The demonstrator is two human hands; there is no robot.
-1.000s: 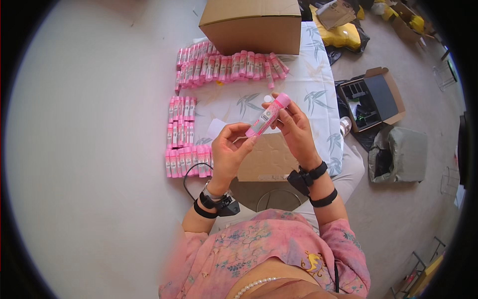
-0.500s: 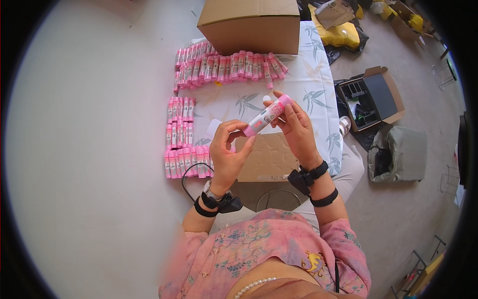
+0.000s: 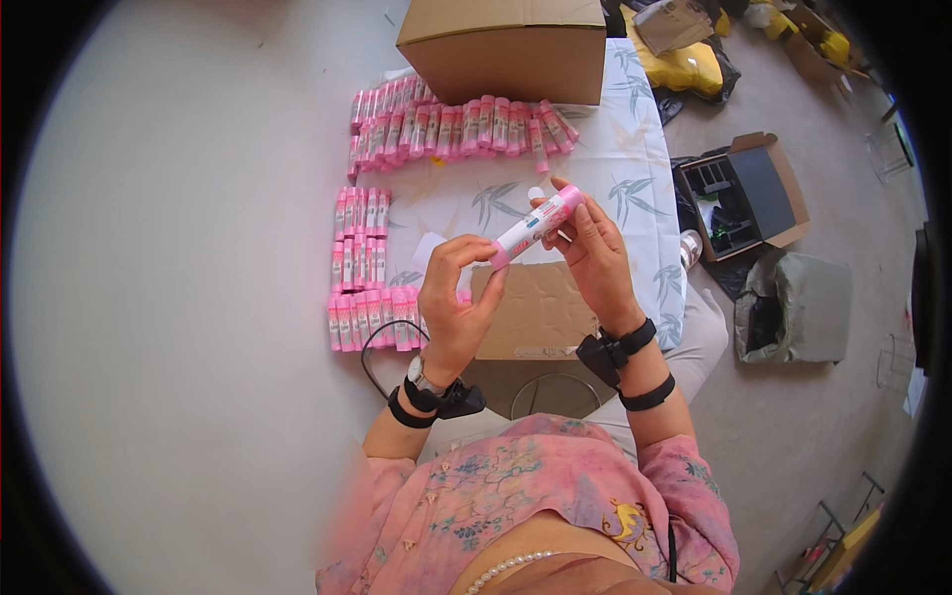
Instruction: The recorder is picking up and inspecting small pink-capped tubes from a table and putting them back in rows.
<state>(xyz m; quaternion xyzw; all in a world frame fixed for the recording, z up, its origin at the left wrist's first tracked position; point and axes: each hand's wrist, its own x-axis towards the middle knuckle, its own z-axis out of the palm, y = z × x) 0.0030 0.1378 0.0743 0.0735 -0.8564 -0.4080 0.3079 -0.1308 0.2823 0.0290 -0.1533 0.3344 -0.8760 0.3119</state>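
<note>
We hold one pink-and-white tube (image 3: 536,226) up in front of us, slanting from lower left to upper right, one hand at each end. Our left hand (image 3: 454,297) pinches the lower cap end between thumb and curled fingertips; our right hand (image 3: 593,253) cradles the upper half, fingers wrapped behind the body and the thumb against its side. With a hand at each end the tube stays steady and its printed side faces us, so we judge it is held this way for looking over or for working the cap; we cannot tell whether the cap is turning.

Just under both hands lies a flat piece of brown cardboard (image 3: 535,312), close enough to serve as a working surface. To the left of our left hand, neat blocks of the same pink tubes (image 3: 359,268) lie side by side in rows, which suggests sorted or counted stock kept within easy reach. Beyond our hands, farther up the leaf-patterned cloth (image 3: 625,164), a longer, looser row of tubes (image 3: 456,127) lies in front of a closed cardboard box (image 3: 506,45).

A black cable (image 3: 382,342) loops out near our left wrist, beside the dark bands on it; the right wrist also wears dark bands. Well to the right of our right hand, on the floor, an open box with dark contents (image 3: 744,193) sits above a grey-green bag (image 3: 798,307), both apart from the work.
</note>
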